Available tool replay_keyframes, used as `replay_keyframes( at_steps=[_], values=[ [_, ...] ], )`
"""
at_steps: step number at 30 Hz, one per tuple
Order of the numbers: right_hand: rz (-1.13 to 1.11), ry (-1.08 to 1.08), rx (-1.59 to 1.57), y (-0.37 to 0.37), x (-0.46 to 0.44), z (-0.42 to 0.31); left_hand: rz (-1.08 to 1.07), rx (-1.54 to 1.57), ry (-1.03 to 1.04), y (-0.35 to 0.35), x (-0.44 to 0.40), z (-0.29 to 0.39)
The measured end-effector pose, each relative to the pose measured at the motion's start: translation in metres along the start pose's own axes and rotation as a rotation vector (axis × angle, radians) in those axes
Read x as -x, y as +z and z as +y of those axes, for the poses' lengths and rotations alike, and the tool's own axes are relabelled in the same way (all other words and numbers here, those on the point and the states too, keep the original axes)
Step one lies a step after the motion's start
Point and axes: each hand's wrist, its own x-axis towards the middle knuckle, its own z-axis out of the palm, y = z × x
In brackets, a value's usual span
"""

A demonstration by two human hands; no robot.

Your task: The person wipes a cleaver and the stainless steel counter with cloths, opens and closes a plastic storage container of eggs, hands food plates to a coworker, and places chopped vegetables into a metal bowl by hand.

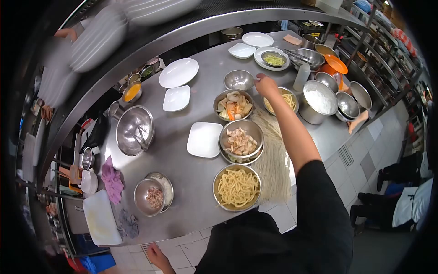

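Observation:
My right hand reaches across the steel table, its fingers closed at the right rim of a small steel bowl. Just in front of that bowl stands a bowl of sliced mushrooms and carrot. A bowl of noodles is partly hidden under my right forearm. Nearer to me are a bowl of pale meat strips, stacked over another bowl, and a bowl of thick noodles. My left hand hangs below the table's front edge, fingers curled, with nothing visible in it.
White plates lie about the steel table. At left are a large steel bowl, a bowl of chopped meat and a cutting board. A pot of white powder stands right. A shelf with stacked plates overhangs; people stand at lower right.

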Motion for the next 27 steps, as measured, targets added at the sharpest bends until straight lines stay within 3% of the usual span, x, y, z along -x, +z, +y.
replay_keyframes(
  at_steps=[1,3,5,6,11,17,22,25,27],
  values=[
    [-0.011,-0.004,-0.010,0.013,-0.026,0.008,-0.006,-0.007,0.000,0.001,0.025,-0.009],
    [-0.224,0.130,0.306,0.039,-0.063,0.019,-0.172,-0.200,-0.099,-0.007,0.082,0.008],
    [-0.264,0.159,0.289,0.051,-0.074,0.023,-0.195,-0.217,-0.162,0.009,0.145,-0.032],
    [-0.298,0.202,0.283,0.058,-0.079,0.025,-0.285,-0.187,-0.359,0.017,0.173,-0.060],
    [-0.094,0.238,0.004,0.091,-0.105,0.036,-0.671,-0.194,-0.622,0.064,0.230,-0.055],
    [0.180,0.113,-0.079,0.007,-0.059,0.024,-0.879,-0.101,-0.561,0.113,0.219,-0.064],
    [0.413,0.065,-0.315,-0.064,0.068,0.069,-1.015,-0.049,-0.372,0.156,0.179,-0.069],
    [0.291,0.134,-0.513,-0.105,0.170,0.113,-1.064,-0.030,-0.240,0.182,0.157,-0.053],
    [0.295,0.213,-0.477,-0.134,0.241,0.151,-1.085,-0.027,-0.169,0.197,0.146,-0.033]
  ],
)
